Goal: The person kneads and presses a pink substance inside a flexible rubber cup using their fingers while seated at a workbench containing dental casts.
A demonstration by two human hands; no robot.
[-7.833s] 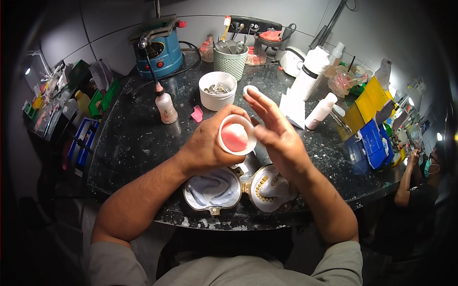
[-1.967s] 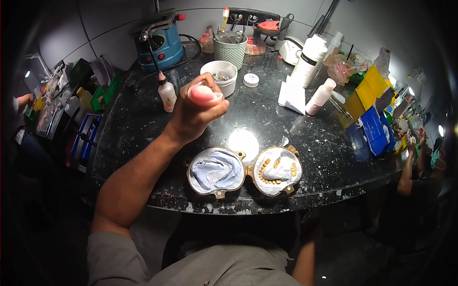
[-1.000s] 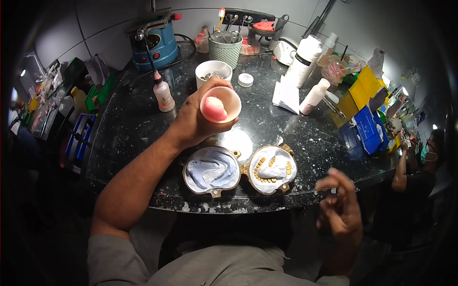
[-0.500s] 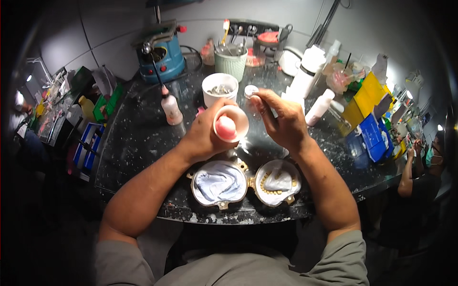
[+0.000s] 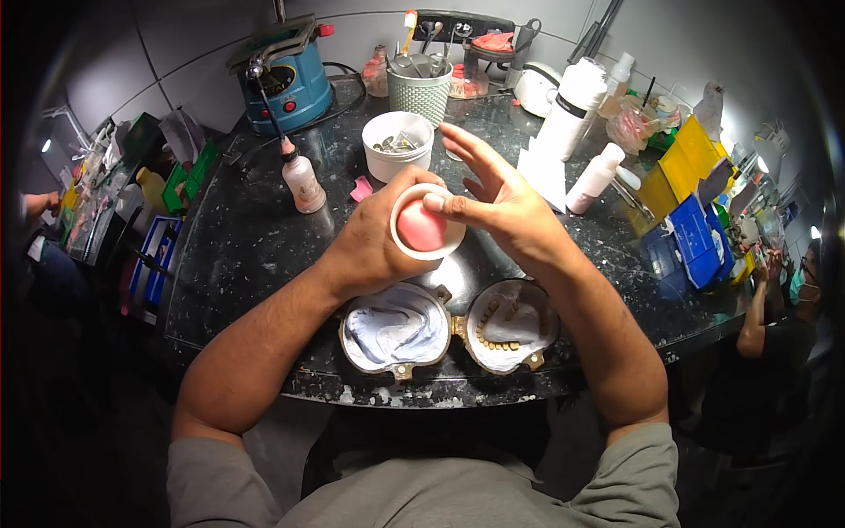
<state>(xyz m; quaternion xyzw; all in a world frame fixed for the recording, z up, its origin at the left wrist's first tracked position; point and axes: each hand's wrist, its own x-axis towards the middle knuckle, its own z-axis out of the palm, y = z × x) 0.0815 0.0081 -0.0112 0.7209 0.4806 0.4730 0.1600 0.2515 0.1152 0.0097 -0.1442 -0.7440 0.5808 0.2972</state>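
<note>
My left hand [image 5: 368, 236] is wrapped round a small white cup [image 5: 451, 239], its mouth tilted toward me. Inside sits a smooth, rounded lump of pink dough-like material [image 5: 421, 227]. Over the cup's right side reaches my right hand [image 5: 506, 198], its fingers stretched out and apart. Its thumb tip lies at the pink lump, apparently touching it. Below the hands, two metal dental flask halves lie on the bench. The left half [image 5: 396, 327] holds pale plaster with a curved hollow; the right half [image 5: 512, 326] holds plaster with a row of yellowish teeth.
A white bowl of small metal parts [image 5: 398, 145] and a green tool pot [image 5: 419, 95] stand behind the hands. A dropper bottle [image 5: 303, 183] and blue machine [image 5: 289, 97] are left; white bottles [image 5: 595, 179] and yellow and blue bins [image 5: 691, 251] right. Another person [image 5: 779, 334] sits far right.
My right hand has let go of a small white round piece behind the cup and come back to it, fingers spreading and thumb reaching the pink lump. The cup stays in my left hand.
</note>
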